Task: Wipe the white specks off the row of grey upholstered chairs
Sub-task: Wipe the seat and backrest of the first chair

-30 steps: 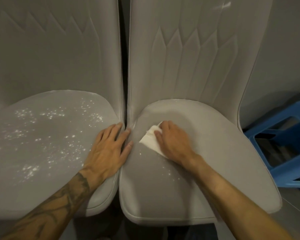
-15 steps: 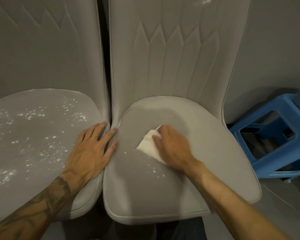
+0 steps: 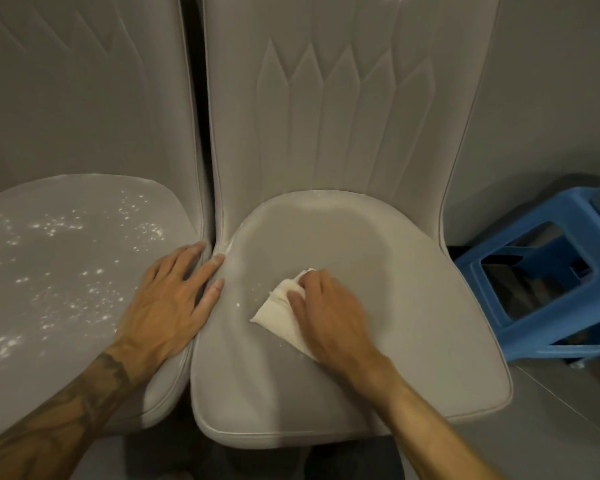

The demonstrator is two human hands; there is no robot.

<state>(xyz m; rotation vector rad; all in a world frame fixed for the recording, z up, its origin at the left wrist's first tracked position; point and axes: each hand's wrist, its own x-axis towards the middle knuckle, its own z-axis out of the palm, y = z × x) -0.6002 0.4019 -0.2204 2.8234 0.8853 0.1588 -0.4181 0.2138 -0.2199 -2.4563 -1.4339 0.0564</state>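
Right grip (image 3: 329, 306) presses flat on the cloth (image 3: 278, 311), right seat (image 3: 378, 341) nearly clean; left seat (image 3: 66, 271), at nine o'clock, remains heavily speckled.

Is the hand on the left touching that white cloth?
Apart. The head view shows bare grey seat between the left hand and the cloth, which lies under the right hand.

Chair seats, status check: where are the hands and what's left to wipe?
Right hand pressing white cloth on right seat, nearly clean. Left hand flat on left seat, heavily specked. Nothing in the way.
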